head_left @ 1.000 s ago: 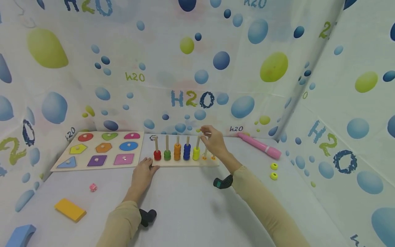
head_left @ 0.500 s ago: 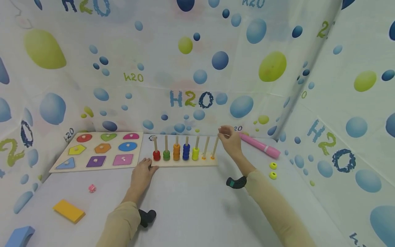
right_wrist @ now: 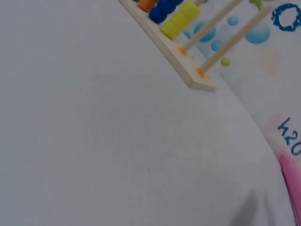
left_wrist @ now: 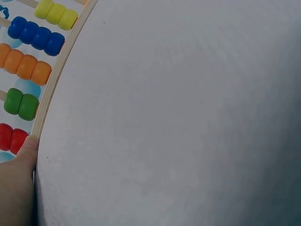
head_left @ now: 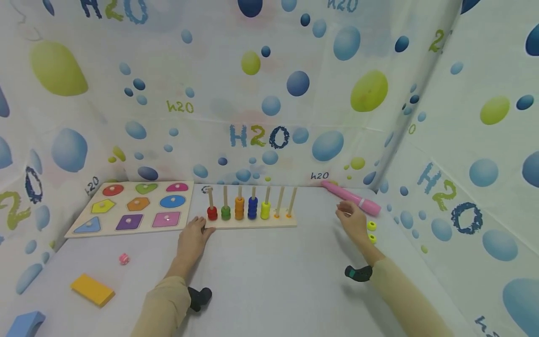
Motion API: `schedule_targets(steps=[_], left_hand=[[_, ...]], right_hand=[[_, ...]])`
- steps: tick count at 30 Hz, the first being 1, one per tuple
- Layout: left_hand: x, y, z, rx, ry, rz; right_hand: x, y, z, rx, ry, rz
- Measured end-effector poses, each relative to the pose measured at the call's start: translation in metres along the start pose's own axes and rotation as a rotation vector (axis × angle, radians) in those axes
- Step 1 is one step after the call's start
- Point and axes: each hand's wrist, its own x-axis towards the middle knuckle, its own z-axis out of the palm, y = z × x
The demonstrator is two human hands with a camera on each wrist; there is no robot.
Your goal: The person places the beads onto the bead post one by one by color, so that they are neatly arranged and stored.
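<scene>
1. right hand (head_left: 353,221): has left the pegs of the ring stacker (head_left: 251,223) and now hovers low beside the two loose yellow rings (head_left: 372,231), near the pink marker (head_left: 353,198); fingers loosely curled, holding nothing; a pick-up looks likely.
2. left hand (head_left: 194,234): stays flat on the table (head_left: 269,281), fingers straight, fingertips (left_wrist: 29,146) touching the stacker's base corner by the red rings (head_left: 212,213).
3. yellow stack (head_left: 265,210): on the fifth peg; two pegs bare.

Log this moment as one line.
left hand: rests on peg board corner | right hand: open, beside yellow rings | pink marker: behind
</scene>
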Motion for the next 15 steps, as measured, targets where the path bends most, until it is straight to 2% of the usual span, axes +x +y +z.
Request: schedule_targets(steps=[7, 15], left_hand=[[-0.003, 0.001, 0.0, 0.007, 0.008, -0.003], [-0.002, 0.002, -0.002, 0.001, 0.026, 0.01]], right_hand=[[-0.014, 0.038, -0.04, -0.079, 0.058, 0.049], [-0.032, 0.066, -0.078, -0.184, 0.094, 0.138]])
